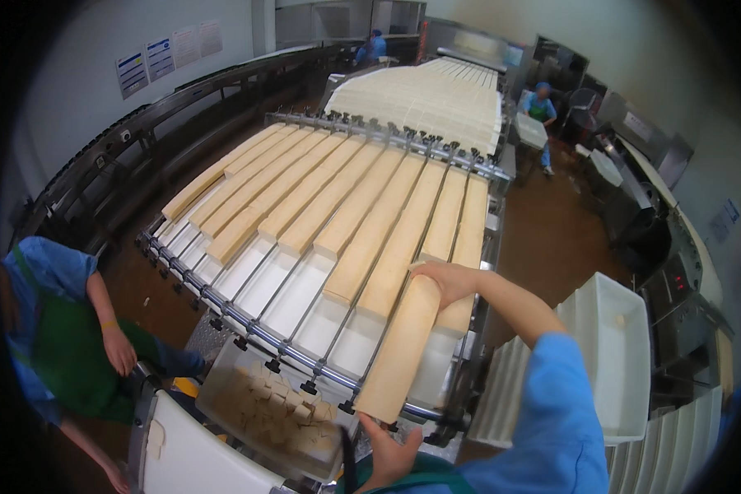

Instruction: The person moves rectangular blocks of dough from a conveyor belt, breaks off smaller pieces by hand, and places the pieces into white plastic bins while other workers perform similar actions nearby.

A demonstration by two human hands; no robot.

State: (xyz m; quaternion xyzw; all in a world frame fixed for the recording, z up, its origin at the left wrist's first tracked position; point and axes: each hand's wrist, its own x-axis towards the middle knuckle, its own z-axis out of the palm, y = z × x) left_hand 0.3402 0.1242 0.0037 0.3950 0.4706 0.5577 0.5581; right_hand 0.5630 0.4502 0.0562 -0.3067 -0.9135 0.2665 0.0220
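A long pale-yellow food strip (401,352), which looks like tofu, lies between my two hands, raised over the near right end of the conveyor. My right hand (447,283) grips its far end, with the fingers over the edge. At its near end is my left hand (390,454), fingers against the underside and the thumb apart. Several similar strips (389,234) lie side by side in lanes on the white belt (272,278), parted by thin metal rods (302,309). Their near ends are staggered.
A metal cross bar with black knobs (253,327) edges the conveyor. Below stands a bin (222,395) with broken pieces, beside a white surface (204,451). White trays (620,370) are stacked at right. A co-worker in a green apron (68,352) is at left; others are farther back.
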